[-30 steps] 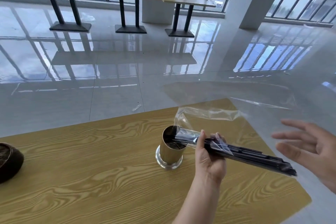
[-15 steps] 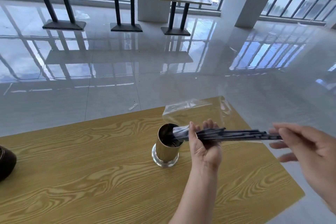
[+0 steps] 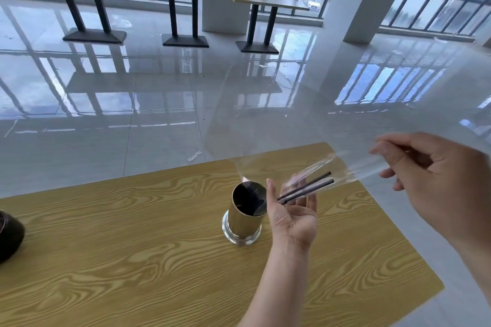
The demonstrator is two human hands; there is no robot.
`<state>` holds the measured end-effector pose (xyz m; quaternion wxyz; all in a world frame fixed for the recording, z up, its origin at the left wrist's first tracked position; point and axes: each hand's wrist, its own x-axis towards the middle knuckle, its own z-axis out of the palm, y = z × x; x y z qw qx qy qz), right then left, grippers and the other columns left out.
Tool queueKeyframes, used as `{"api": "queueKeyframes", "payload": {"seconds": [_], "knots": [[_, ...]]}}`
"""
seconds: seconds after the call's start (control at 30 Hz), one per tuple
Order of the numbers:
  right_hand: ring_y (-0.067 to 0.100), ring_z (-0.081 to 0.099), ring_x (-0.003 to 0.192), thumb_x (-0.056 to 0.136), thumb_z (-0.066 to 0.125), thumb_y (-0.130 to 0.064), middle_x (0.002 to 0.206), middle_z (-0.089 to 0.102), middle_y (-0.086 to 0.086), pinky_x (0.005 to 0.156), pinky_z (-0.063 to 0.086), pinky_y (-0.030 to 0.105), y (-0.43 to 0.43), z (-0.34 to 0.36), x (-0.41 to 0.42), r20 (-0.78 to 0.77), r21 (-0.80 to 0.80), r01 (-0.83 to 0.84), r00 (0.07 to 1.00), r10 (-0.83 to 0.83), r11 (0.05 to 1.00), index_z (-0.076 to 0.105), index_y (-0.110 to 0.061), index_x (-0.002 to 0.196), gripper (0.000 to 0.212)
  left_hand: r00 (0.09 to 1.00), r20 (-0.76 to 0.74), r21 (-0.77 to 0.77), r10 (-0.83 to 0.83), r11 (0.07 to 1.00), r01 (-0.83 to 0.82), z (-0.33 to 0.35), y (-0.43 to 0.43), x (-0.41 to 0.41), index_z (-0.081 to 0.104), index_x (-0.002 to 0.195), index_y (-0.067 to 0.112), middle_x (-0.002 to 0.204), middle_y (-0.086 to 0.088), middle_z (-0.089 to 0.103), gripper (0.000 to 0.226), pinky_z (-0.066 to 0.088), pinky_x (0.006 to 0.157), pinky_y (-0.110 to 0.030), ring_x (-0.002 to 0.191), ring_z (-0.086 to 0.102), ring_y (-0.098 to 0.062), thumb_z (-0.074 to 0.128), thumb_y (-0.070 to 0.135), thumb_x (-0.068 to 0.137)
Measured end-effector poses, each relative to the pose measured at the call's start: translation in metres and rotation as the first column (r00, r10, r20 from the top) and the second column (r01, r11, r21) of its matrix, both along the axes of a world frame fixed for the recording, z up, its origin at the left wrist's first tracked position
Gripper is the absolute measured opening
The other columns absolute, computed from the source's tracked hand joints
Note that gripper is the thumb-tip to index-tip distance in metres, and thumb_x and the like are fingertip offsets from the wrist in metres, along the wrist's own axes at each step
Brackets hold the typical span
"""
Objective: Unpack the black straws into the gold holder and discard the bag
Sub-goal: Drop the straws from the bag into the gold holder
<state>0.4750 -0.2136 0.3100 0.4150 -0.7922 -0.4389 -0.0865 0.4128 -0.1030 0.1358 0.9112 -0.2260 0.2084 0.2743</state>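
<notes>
Straws (image 3: 308, 188), two thin black ones, lie tilted inside the clear bag (image 3: 353, 170), just beside the gold holder (image 3: 243, 220) on the bench (image 3: 132, 247) in the head view. The right hand (image 3: 435, 183) pinches the bag's end. The left hand (image 3: 292, 215) cradles the straws, its fingers' grip unclear. They should be steered into the holder's mouth while the bag is pulled straight off.

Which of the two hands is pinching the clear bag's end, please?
The right hand, raised at the view's right, pinches the clear bag; the left hand sits beside the gold holder.
</notes>
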Motion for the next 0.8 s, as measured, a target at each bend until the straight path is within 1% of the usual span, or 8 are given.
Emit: {"api": "queueKeyframes", "payload": {"seconds": [0.07, 0.17, 0.27, 0.47, 0.57, 0.63, 0.7, 0.8], "knots": [[0.004, 0.072, 0.064, 0.079, 0.048, -0.085, 0.081, 0.076, -0.015, 0.065, 0.057, 0.033, 0.001, 0.004, -0.003, -0.059, 0.019, -0.017, 0.998, 0.018, 1.000, 0.069, -0.056, 0.094, 0.039, 1.000, -0.004, 0.000, -0.003, 1.000, 0.003, 0.001, 0.000, -0.002, 0.055, 0.125, 0.008, 0.102, -0.019, 0.077, 0.063, 0.055, 0.088, -0.040, 0.090, 0.076, -0.029, 0.080, 0.041, 0.078], [0.010, 0.072, 0.061, 0.076, 0.051, -0.087, 0.081, 0.077, -0.009, 0.058, 0.057, 0.029, 0.000, 0.008, 0.001, -0.127, 0.070, -0.017, 0.992, 0.025, 0.997, 0.072, -0.050, 0.093, 0.046, 1.000, -0.008, -0.003, 0.003, 1.000, -0.003, 0.002, 0.000, -0.005, 0.052, 0.128, 0.008, 0.106, -0.018, 0.076, 0.067, 0.057, 0.081, -0.040, 0.090, 0.077, -0.029, 0.080, 0.042, 0.077], [0.011, 0.072, 0.063, 0.080, 0.051, -0.083, 0.086, 0.077, -0.011, 0.058, 0.057, 0.033, -0.001, 0.009, 0.006, -0.098, 0.040, -0.007, 0.995, 0.011, 0.999, 0.072, -0.045, 0.095, 0.046, 1.000, -0.013, -0.016, 0.017, 1.000, -0.017, 0.001, 0.000, -0.007, 0.049, 0.131, 0.010, 0.111, -0.017, 0.075, 0.073, 0.057, 0.082, -0.041, 0.094, 0.076, -0.030, 0.080, 0.046, 0.076], [0.015, 0.069, 0.058, 0.088, 0.057, -0.060, 0.095, 0.078, -0.010, 0.049, 0.050, 0.020, -0.007, 0.014, 0.023, -0.159, 0.092, 0.046, 0.987, -0.030, 0.995, 0.072, -0.040, 0.094, 0.026, 1.000, -0.020, -0.041, -0.004, 0.999, 0.004, -0.008, 0.001, -0.012, 0.044, 0.136, 0.005, 0.118, -0.022, 0.072, 0.083, 0.058, 0.084, -0.046, 0.104, 0.073, -0.037, 0.063, 0.066, 0.083], [0.011, 0.065, 0.053, 0.088, 0.055, -0.051, 0.096, 0.077, -0.006, 0.045, 0.046, 0.014, -0.006, 0.017, 0.031, -0.191, 0.100, 0.081, 0.980, -0.061, 0.992, 0.071, -0.036, 0.090, 0.022, 0.999, -0.050, -0.054, -0.018, 0.998, 0.015, -0.017, 0.002, -0.015, 0.046, 0.136, 0.003, 0.115, -0.024, 0.072, 0.074, 0.060, 0.080, -0.046, 0.102, 0.072, -0.039, 0.049, 0.064, 0.093], [0.005, 0.059, 0.046, 0.092, 0.055, -0.041, 0.097, 0.076, -0.001, 0.043, 0.042, 0.011, -0.003, 0.019, 0.034, -0.215, 0.115, 0.115, 0.972, -0.088, 0.987, 0.070, -0.033, 0.089, 0.017, 0.996, -0.088, -0.058, -0.033, 0.998, 0.028, -0.020, 0.003, -0.016, 0.052, 0.124, 0.006, 0.111, -0.024, 0.074, 0.060, 0.059, 0.080, -0.046, 0.104, 0.070, -0.039, 0.043, 0.059, 0.098], [0.004, 0.056, 0.042, 0.092, 0.055, -0.035, 0.096, 0.076, 0.004, 0.042, 0.042, 0.011, 0.000, 0.020, 0.037, -0.230, 0.105, 0.134, 0.967, -0.107, 0.985, 0.070, -0.029, 0.089, 0.016, 0.992, -0.122, -0.058, -0.042, 0.998, 0.035, -0.022, 0.004, -0.017, 0.056, 0.115, 0.005, 0.105, -0.023, 0.075, 0.052, 0.058, 0.080, -0.045, 0.101, 0.070, -0.038, 0.044, 0.054, 0.100], [0.004, 0.054, 0.040, 0.094, 0.054, -0.037, 0.099, 0.076, 0.002, 0.039, 0.041, 0.012, 0.004, 0.020, 0.043, -0.266, 0.061, 0.177, 0.952, -0.154, 0.982, 0.069, -0.028, 0.096, 0.018, 0.985, -0.165, -0.053, -0.058, 0.997, 0.050, -0.023, 0.007, -0.018, 0.060, 0.116, -0.001, 0.097, -0.022, 0.073, 0.054, 0.060, 0.072, -0.042, 0.088, 0.073, -0.036, 0.052, 0.049, 0.098]]}}
